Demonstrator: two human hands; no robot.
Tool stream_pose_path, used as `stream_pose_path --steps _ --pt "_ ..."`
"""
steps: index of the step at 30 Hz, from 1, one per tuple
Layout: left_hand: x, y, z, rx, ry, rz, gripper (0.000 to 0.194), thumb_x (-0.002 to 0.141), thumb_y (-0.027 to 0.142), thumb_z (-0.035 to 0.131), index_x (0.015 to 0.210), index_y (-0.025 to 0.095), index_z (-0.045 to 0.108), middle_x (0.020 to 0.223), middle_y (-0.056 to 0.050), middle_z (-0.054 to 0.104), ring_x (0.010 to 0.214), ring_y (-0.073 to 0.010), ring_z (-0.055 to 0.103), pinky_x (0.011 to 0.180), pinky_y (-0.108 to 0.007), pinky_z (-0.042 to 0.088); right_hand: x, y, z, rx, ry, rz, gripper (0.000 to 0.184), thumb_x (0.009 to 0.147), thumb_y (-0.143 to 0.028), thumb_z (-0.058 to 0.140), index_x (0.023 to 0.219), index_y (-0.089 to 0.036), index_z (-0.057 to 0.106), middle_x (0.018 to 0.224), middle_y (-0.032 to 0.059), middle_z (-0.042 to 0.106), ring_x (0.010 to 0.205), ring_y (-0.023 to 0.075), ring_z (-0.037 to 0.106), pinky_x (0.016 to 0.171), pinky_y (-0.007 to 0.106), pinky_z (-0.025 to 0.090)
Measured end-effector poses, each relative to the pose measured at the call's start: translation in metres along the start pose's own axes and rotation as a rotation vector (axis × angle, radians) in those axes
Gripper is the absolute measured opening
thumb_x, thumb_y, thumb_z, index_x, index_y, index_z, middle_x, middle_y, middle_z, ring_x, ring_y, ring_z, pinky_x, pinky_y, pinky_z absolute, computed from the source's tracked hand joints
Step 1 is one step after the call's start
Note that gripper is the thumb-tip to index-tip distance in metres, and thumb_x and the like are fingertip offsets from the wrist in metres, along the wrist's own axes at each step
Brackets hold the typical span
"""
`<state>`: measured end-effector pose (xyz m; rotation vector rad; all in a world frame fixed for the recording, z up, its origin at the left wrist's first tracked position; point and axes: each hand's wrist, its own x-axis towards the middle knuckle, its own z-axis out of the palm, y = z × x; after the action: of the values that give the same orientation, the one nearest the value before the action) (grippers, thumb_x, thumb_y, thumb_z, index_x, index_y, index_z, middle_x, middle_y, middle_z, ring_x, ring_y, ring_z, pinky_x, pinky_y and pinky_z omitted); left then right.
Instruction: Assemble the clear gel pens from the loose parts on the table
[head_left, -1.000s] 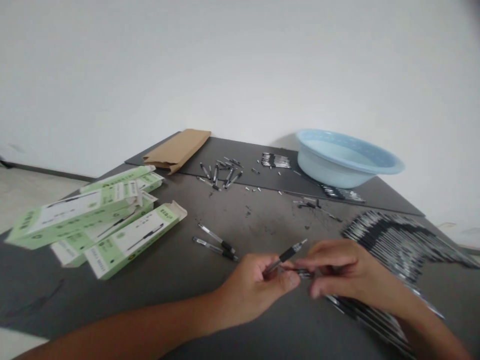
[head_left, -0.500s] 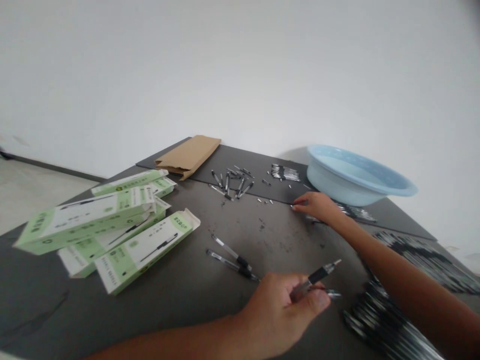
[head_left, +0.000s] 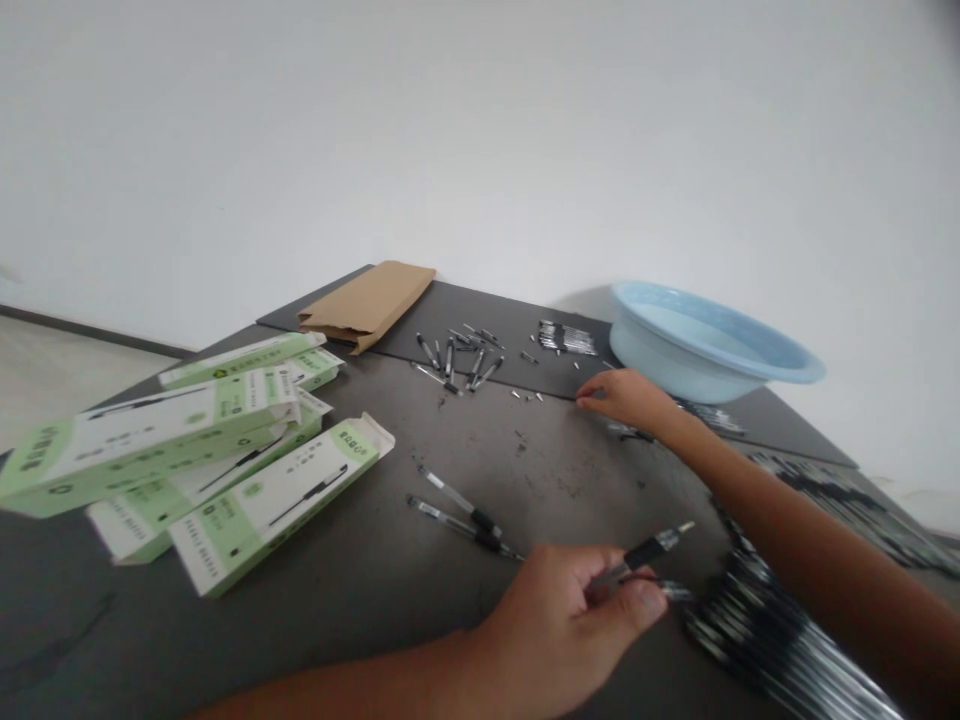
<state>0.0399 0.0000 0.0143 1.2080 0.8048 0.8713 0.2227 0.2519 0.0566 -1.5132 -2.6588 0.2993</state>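
My left hand (head_left: 574, 625) is closed around a gel pen (head_left: 651, 550) with a clear barrel and black grip, its narrow end pointing up and right. Just under it, another dark, shiny piece (head_left: 671, 590) sticks out past the thumb; whether it is a second pen I cannot tell. Farther off, my right hand (head_left: 626, 395) reaches to the table with thumb and forefinger pinched together at the surface. Anything between those fingertips is hidden. Small silver pen tips (head_left: 527, 397) lie left of them. Two pens (head_left: 457, 515) rest beyond my left hand.
Green and white pen boxes (head_left: 277, 505) are piled at the left, with a brown paper bag (head_left: 367, 305) behind. Loose pen parts (head_left: 469, 360) lie mid-table near a row of pens (head_left: 566, 338). A blue basin (head_left: 690, 350) stands back right. Many pens (head_left: 780, 640) lie front right.
The view has shifted slightly. My right fingertips stay at nearly the same spot, and a small silver piece seen beside them before is now hidden. My left hand still holds the pen.
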Motion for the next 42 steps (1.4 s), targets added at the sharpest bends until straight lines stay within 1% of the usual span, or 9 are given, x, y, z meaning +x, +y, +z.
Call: stream_pose_path --steps 5,8,11,14,17,22,31,38,42 --pt "0.0 0.002 -0.004 0.0 0.062 0.106 0.042 0.105 0.053 0.059 0.099 0.014 0.071 0.073 0.005 0.043 0.067 -0.0122 0.038 0.061 -0.025 0.03 -0.072 -0.026 -0.016 0.29 0.132 0.016 0.04 0.1 -0.053 0.063 0.115 -0.021 0.081 0.095 0.0057 0.082 0.076 0.0189 0.073 0.068 0.029 0.057" --pt "0.001 0.001 -0.004 0.101 0.046 0.124 0.044 0.105 0.055 0.058 0.094 0.015 0.072 0.072 0.003 0.048 0.068 -0.0138 0.043 0.062 -0.026 0.033 -0.129 -0.039 -0.018 0.525 0.138 0.009 0.046 0.094 -0.059 0.071 0.112 -0.018 0.082 0.078 0.0032 0.077 0.056 0.0126 0.062 0.049 0.023 0.048" --pt "-0.001 -0.001 -0.002 0.193 -0.001 0.109 0.042 0.105 0.052 0.058 0.093 0.016 0.075 0.074 0.0 0.057 0.07 -0.016 0.05 0.065 -0.027 0.038 -0.172 -0.049 -0.019 0.82 0.169 -0.061 0.029 0.085 -0.044 0.087 0.099 -0.019 0.086 0.065 0.0005 0.071 0.05 0.0096 0.055 0.044 0.021 0.04" --pt "-0.003 -0.001 0.001 0.241 -0.04 0.071 0.042 0.105 0.051 0.057 0.093 0.016 0.075 0.076 0.0 0.061 0.07 -0.016 0.052 0.065 -0.027 0.039 -0.195 -0.053 -0.019 0.937 0.243 -0.177 0.015 0.083 -0.027 0.091 0.097 -0.024 0.089 0.08 0.0035 0.079 0.066 0.0121 0.068 0.056 0.022 0.052" --pt "-0.005 -0.002 0.003 0.273 -0.064 0.031 0.041 0.105 0.05 0.057 0.094 0.015 0.075 0.077 0.0 0.062 0.071 -0.0158 0.052 0.066 -0.027 0.039 -0.205 -0.053 -0.019 0.961 0.278 -0.257 0.022 0.087 -0.019 0.088 0.106 -0.029 0.088 0.092 0.0031 0.081 0.079 0.012 0.072 0.067 0.021 0.057" --pt "-0.005 -0.003 0.005 0.29 -0.1 -0.036 0.039 0.105 0.049 0.056 0.098 0.016 0.077 0.081 -0.001 0.065 0.075 -0.0169 0.056 0.069 -0.028 0.042 -0.217 -0.057 -0.018 0.907 0.28 -0.312 0.025 0.093 -0.013 0.081 0.114 -0.025 0.086 0.099 0.0036 0.08 0.083 0.0104 0.073 0.067 0.02 0.057" --pt "-0.005 -0.006 0.005 0.346 -0.14 -0.118 0.041 0.107 0.051 0.053 0.099 0.018 0.076 0.081 -0.001 0.069 0.074 -0.0174 0.059 0.067 -0.028 0.042 -0.224 -0.054 -0.017 0.86 0.3 -0.356 0.014 0.089 -0.011 0.084 0.102 -0.015 0.086 0.094 0.006 0.08 0.077 0.0136 0.074 0.061 0.025 0.058" --pt "-0.005 0.002 0.007 0.401 -0.138 -0.137 0.038 0.106 0.048 0.055 0.098 0.02 0.079 0.075 0.002 0.063 0.07 -0.0157 0.054 0.063 -0.026 0.038 -0.227 -0.053 -0.018 0.802 0.316 -0.256 0.021 0.086 -0.018 0.086 0.106 -0.024 0.084 0.091 0.0003 0.08 0.058 0.0075 0.058 0.043 0.022 0.04" --pt "-0.004 0.004 0.008 0.407 -0.164 -0.14 0.037 0.106 0.047 0.054 0.098 0.02 0.078 0.071 0.004 0.058 0.066 -0.0138 0.051 0.059 -0.025 0.036 -0.228 -0.054 -0.018 0.781 0.304 -0.254 0.021 0.086 -0.019 0.085 0.105 -0.026 0.084 0.089 -0.0009 0.08 0.056 0.0072 0.055 0.042 0.022 0.039"
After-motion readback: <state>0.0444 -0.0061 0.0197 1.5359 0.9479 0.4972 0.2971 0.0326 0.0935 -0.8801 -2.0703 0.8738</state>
